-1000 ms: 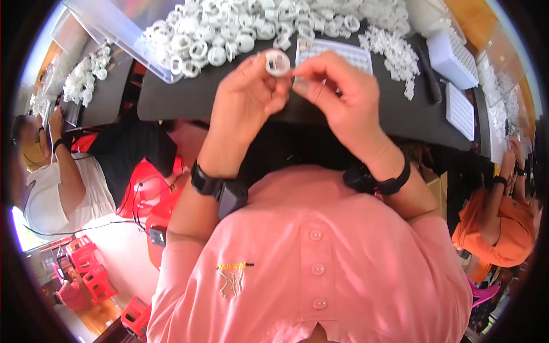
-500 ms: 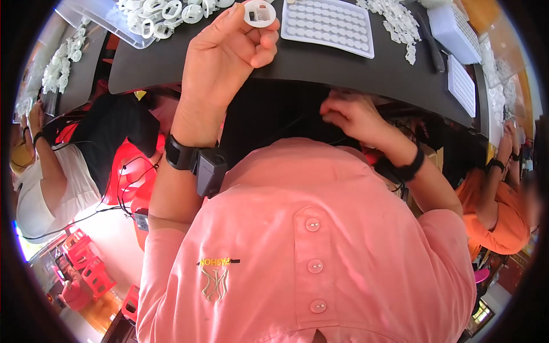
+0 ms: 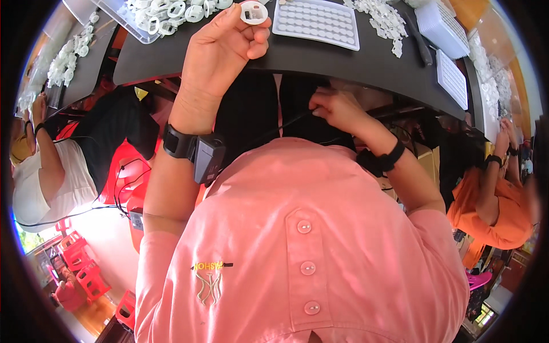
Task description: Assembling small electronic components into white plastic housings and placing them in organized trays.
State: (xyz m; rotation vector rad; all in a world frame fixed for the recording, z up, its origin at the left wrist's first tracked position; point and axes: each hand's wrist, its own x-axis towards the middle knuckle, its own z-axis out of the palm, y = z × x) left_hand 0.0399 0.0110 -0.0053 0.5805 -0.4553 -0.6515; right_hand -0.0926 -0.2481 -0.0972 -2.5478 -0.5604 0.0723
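Note:
My left hand (image 3: 213, 57) is raised over the near edge of the dark table (image 3: 320, 64). Between its thumb and fingers it pinches a round white plastic part (image 3: 261, 11) with a rectangular opening in it. Beside that hand lies a white tray (image 3: 315, 24) filled with rows of small round pieces. Lower down, in front of the table edge and above my lap, my right hand (image 3: 340, 111) has its fingers curled together. Whatever they may hold is too small and dark to make out; a thin dark line runs close to the fingertips.
White ring-shaped parts (image 3: 171, 10) are heaped by a clear bin (image 3: 134, 26) at far left. Small translucent pieces (image 3: 386, 23), a dark-handled tool (image 3: 422, 46) and stacked trays (image 3: 443, 28) lie right. Co-workers in white (image 3: 60, 177) and orange (image 3: 492, 211) sit either side.
The whole view has shifted slightly. My right hand has come out from near the table edge toward the left, over my lap. The left hand still holds the round white part.

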